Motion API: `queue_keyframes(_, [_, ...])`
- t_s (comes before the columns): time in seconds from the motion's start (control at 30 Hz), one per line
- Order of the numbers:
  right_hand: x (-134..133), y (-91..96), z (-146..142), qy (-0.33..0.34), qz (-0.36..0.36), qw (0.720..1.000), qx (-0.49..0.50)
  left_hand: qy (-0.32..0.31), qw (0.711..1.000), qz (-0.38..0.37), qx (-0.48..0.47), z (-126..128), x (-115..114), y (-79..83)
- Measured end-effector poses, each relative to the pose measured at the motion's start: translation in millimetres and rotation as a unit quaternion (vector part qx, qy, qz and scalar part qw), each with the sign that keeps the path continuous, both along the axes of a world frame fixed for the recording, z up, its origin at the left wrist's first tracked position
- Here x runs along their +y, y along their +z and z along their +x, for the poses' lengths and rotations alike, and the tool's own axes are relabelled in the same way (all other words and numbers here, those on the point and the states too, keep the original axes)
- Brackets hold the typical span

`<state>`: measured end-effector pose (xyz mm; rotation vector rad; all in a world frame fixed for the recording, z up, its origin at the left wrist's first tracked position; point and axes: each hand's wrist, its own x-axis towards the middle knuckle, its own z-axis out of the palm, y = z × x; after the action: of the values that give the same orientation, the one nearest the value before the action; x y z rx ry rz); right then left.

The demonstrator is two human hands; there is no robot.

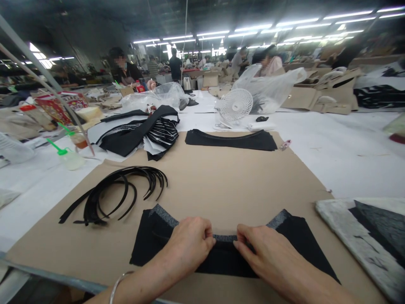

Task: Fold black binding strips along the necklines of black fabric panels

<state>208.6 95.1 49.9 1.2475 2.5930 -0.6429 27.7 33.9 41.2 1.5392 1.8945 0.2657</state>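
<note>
Right in front of me a black curved panel (230,266) lies on brown paper, with a speckled grey band along its concave upper edge. My left hand (193,238) pinches that edge left of the middle, thumb against fingertips. A short gap away, my right hand (257,242) pinches the same edge from the right. Between the two hands the grey band shows, with a dark strip just below it. A bundle of curved black strips (107,190) rests on the paper to the left. Farther back is a neat stack of similar black panels (230,140).
A fanned pile of black and white pieces (136,131) is at back left, near green-capped bottles (70,159). A white fan (236,105) and plastic bags stand behind. At right lies a pale board (341,223) with dark cloth. Other people work in the background.
</note>
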Motion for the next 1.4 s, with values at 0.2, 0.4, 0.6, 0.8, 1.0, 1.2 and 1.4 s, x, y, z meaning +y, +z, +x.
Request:
queue_keyframes(0.2, [0.1, -3.1, -2.3, -0.001, 0.012, 0.999, -0.029, 0.001, 1.0, -0.003, 0.03, 3.5, 2.4, -3.7])
queue_keyframes(0.4, [0.3, -6.7, -2.7, -0.001, 0.012, 1.0, -0.023, 0.001, 0.999, -0.011, 0.036, 5.5, 3.7, -3.7])
queue_keyframes(0.6, [-0.2, -6.9, 1.4, -0.008, 0.008, 1.0, -0.01, -0.01, 1.0, 0.004, 0.012, 2.2, -1.5, 3.3])
queue_keyframes(0.8, [-0.8, -3.7, 9.9, 0.015, -0.008, 0.999, 0.032, -0.013, 1.0, -0.003, 0.004, -1.2, -3.7, 16.1])
queue_keyframes(1.0, [-1.8, -1.5, 13.8, 0.012, -0.023, 0.999, 0.025, -0.026, 1.0, -0.003, -0.003, -0.3, -2.2, 18.9])
queue_keyframes(1.2, [2.9, -3.2, 10.4, 0.015, -0.036, 0.998, 0.051, 0.0, 1.0, -0.005, 0.011, 1.5, -4.2, 13.8])
queue_keyframes(1.4, [-1.1, -4.6, 11.0, 0.019, -0.038, 0.996, 0.083, 0.009, 1.0, -0.022, 0.018, 1.9, -0.8, 7.8])
